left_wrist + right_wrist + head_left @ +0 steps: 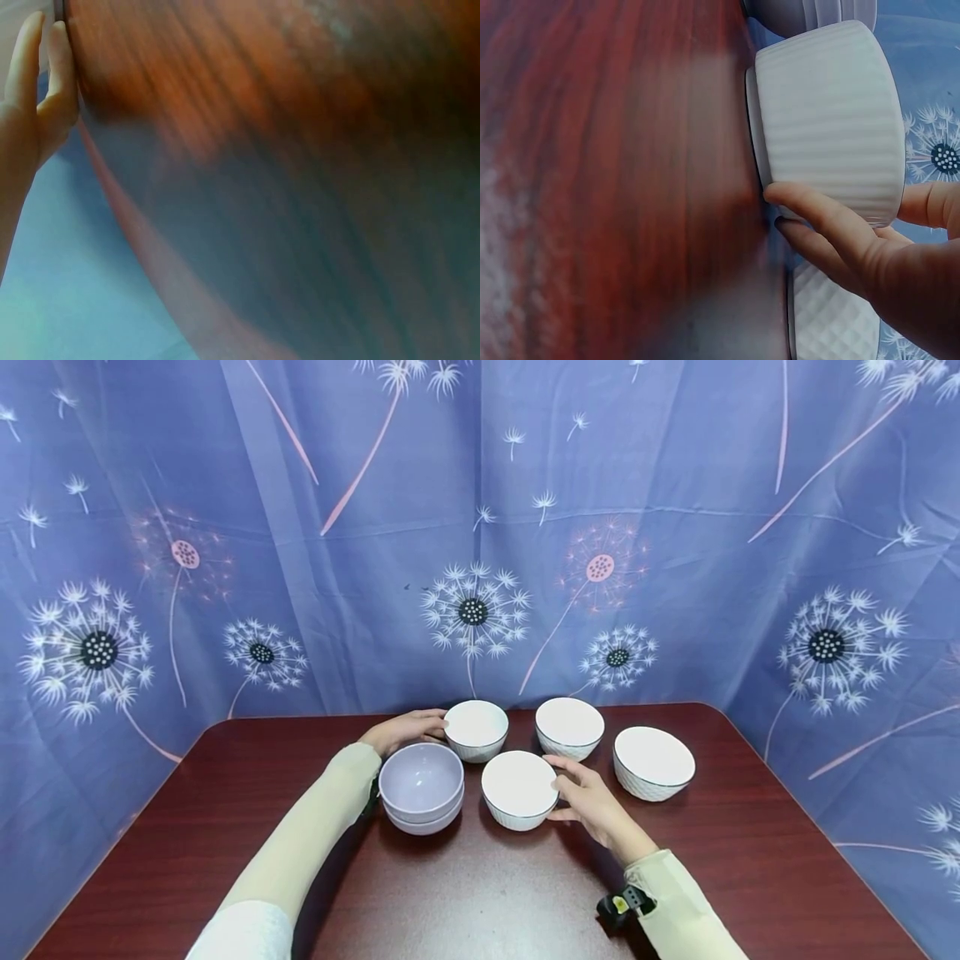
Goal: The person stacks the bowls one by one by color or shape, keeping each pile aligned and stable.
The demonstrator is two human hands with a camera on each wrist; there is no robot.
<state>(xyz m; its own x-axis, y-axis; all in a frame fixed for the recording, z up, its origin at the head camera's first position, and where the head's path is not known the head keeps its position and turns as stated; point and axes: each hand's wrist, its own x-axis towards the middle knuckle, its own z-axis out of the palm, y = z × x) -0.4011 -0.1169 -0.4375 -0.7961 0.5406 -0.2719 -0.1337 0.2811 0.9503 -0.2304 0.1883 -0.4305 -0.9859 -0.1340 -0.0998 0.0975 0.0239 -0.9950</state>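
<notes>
In the head view my right hand (588,802) rests against the right side of the front white bowl (519,785), its fingers spread along the wall and rim. The right wrist view shows the same ridged bowl (829,124) close up, with fingers (832,217) lightly bent and touching its side from the right only. At the back, my left hand (408,729) reaches past two stacked lavender bowls (422,789). Its fingertips are at the left side of another white bowl (476,735). Straight fingers (64,67) show in the left wrist view, and the bowl's contact point is hidden there.
Two more white bowls stand on the right: one at the back (570,731) and a diamond-textured one (654,768) further right. All sit on a dark red wooden table (450,902). A blue dandelion-print curtain (375,568) hangs right behind the table's far edge.
</notes>
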